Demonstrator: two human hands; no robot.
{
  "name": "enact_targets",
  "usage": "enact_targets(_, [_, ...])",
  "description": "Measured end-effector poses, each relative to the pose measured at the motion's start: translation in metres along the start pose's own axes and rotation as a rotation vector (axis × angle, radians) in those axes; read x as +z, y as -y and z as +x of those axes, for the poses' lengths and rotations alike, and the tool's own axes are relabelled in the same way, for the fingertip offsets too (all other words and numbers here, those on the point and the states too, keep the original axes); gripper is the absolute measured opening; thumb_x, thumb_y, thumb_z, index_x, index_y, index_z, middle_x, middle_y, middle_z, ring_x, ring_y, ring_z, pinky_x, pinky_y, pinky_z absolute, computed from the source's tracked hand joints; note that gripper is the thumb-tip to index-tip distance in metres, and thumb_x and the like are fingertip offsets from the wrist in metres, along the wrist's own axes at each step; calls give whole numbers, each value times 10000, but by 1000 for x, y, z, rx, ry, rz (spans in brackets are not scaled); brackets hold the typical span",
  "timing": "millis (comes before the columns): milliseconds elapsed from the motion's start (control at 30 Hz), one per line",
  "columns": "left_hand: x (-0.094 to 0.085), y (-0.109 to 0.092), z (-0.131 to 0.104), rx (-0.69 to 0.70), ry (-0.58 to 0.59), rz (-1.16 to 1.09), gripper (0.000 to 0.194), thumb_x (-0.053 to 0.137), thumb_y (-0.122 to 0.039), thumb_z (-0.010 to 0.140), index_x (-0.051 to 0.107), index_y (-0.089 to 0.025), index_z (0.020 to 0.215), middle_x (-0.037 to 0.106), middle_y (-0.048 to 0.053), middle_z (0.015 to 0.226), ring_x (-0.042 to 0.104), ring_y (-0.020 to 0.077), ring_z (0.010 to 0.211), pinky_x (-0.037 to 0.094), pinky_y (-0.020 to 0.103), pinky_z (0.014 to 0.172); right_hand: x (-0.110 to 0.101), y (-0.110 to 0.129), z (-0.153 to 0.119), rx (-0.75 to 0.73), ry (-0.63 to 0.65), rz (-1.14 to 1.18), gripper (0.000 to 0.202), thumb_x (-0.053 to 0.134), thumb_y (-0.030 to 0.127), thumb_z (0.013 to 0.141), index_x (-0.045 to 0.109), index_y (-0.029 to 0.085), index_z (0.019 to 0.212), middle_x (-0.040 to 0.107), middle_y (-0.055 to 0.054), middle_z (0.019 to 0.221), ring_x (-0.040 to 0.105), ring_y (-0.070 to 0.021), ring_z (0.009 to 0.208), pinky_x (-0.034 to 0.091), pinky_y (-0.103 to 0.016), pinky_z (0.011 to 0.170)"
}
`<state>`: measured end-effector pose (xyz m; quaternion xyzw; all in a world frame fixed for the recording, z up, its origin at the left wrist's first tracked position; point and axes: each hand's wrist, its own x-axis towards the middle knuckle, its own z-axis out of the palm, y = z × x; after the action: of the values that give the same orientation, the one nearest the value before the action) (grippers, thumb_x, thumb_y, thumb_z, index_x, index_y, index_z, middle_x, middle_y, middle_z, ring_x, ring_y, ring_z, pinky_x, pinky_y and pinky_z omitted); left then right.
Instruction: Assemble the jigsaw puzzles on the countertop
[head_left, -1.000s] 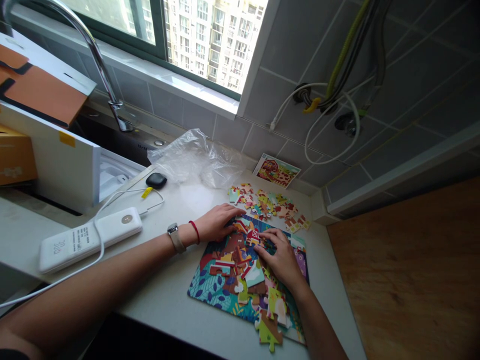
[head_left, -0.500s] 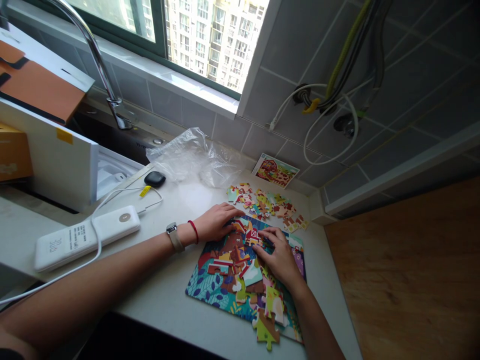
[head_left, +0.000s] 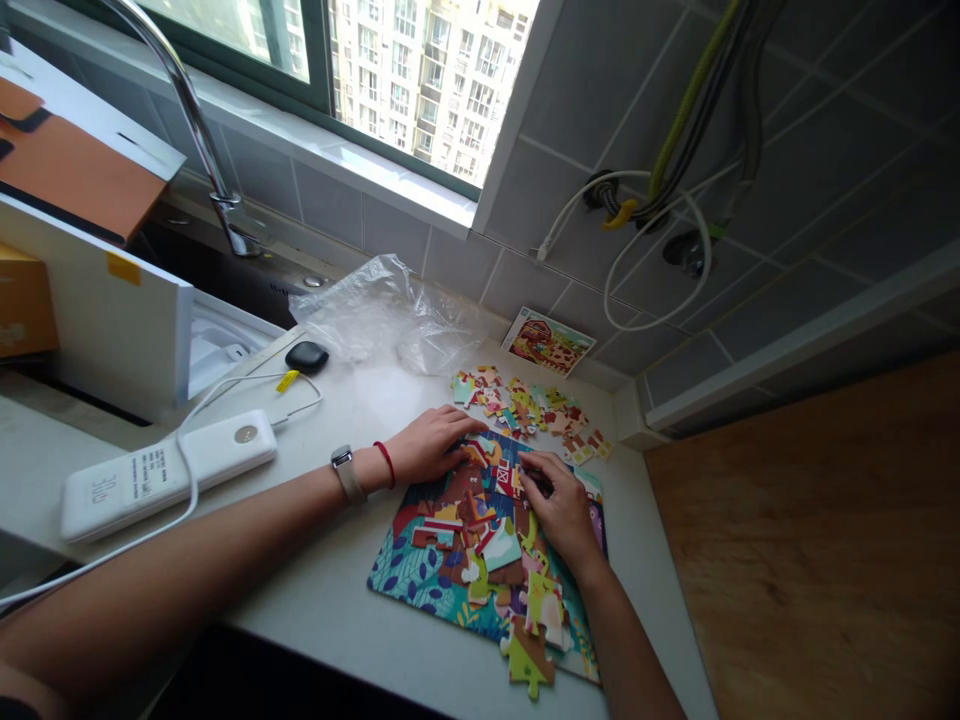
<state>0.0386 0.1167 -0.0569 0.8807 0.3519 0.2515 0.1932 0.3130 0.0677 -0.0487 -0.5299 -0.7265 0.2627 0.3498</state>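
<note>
Head view: left hand (head_left: 431, 445) noted at the far left edge of the board (head_left: 420, 575), open, fingers extended, nothing visible in grasp. Right hand (head_left: 559, 505) over the far right part, fingers curled beside the red piece (head_left: 507, 478); grip cannot be told, fingertips partly hidden. Loose pieces heaped mid-board, overlapping, lower ones obscured; green-brown piece (head_left: 529, 665) protruding past the near edge. Near right part of board partly covered by right forearm. More pieces (head_left: 525, 405) beyond the far edge, near the card (head_left: 547, 342), its print too small to read. Orange box (head_left: 26, 305) and faucet (head_left: 184, 95) cut off by frame.
</note>
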Motion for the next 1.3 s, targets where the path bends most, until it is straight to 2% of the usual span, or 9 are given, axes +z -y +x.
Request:
enact_targets(100, [0, -1, 0, -8, 3, -4, 373, 664, -237, 974, 614, -201, 1342, 713, 109, 1225, 638, 307, 1144, 533, 487, 990, 2, -3, 2, 11, -40, -26, 250, 669, 317, 908, 793, 232, 1108, 751, -109, 1144, 728, -273, 1033, 612, -402, 880])
enact_targets(267, [1, 0, -1, -4, -3, -24, 371, 668, -240, 974, 621, -194, 1339, 711, 115, 1236, 637, 306, 1140, 534, 492, 999, 2, -7, 3, 25, -81, -115, 242, 715, 355, 887, 800, 220, 1069, 783, -111, 1079, 718, -297, 1035, 570, -459, 959])
enact_targets(500, [3, 2, -1, 1, -13, -11, 359, 672, -245, 972, 624, -216, 1327, 714, 105, 1225, 643, 300, 1131, 540, 483, 986, -4, -2, 2, 31, 59, -92, 305, 661, 345, 936, 795, 270, 1199, 781, -94, 1211, 676, -291, 1170, 515, -487, 1063])
enact_targets(667, [3, 1, -2, -5, -15, -6, 352, 675, -241, 974, 624, -208, 1321, 712, 106, 1228, 639, 304, 1138, 538, 479, 990, -4, -2, 3, 34, 49, -90, 228, 660, 344, 935, 806, 234, 1071, 767, -100, 1095, 692, -282, 1065, 535, -440, 982])
enact_targets(833, [4, 3, -2, -2, -21, -18, 363, 684, -249, 973, 619, -205, 1328, 706, 107, 1225, 640, 298, 1139, 532, 473, 1001, -4, -4, 2, 86, 42, -121, 290, 671, 389, 929, 798, 208, 1117, 705, -92, 1003, 690, -261, 931, 557, -390, 856])
enact_targets(933, [5, 4, -2, 1, -35, -27, 352, 678, -266, 979, 623, -201, 1321, 700, 110, 1215, 639, 294, 1128, 534, 468, 992, -5, -3, 1, 92, 38, -148, 270, 671, 412, 932, 802, 207, 1049, 692, -80, 935, 678, -255, 869, 555, -384, 820])
enact_targets(1100, [5, 4, -2, 8, -46, -38, 331, 657, -277, 989, 631, -207, 1311, 698, 115, 1212, 638, 293, 1115, 536, 467, 976, -6, 0, 1, 98, 19, -174, 280, 694, 495, 929, 756, 230, 863, 705, -76, 899, 661, -256, 829, 544, -379, 791])
enact_targets(1300, [6, 4, -2, 13, -56, -45, 317, 662, -289, 987, 646, -218, 1295, 703, 112, 1201, 643, 292, 1108, 540, 468, 967, -5, 3, 1, 98, 17, -150, 316, 724, 539, 901, 753, 239, 805, 704, -78, 881, 660, -264, 820, 545, -387, 770])
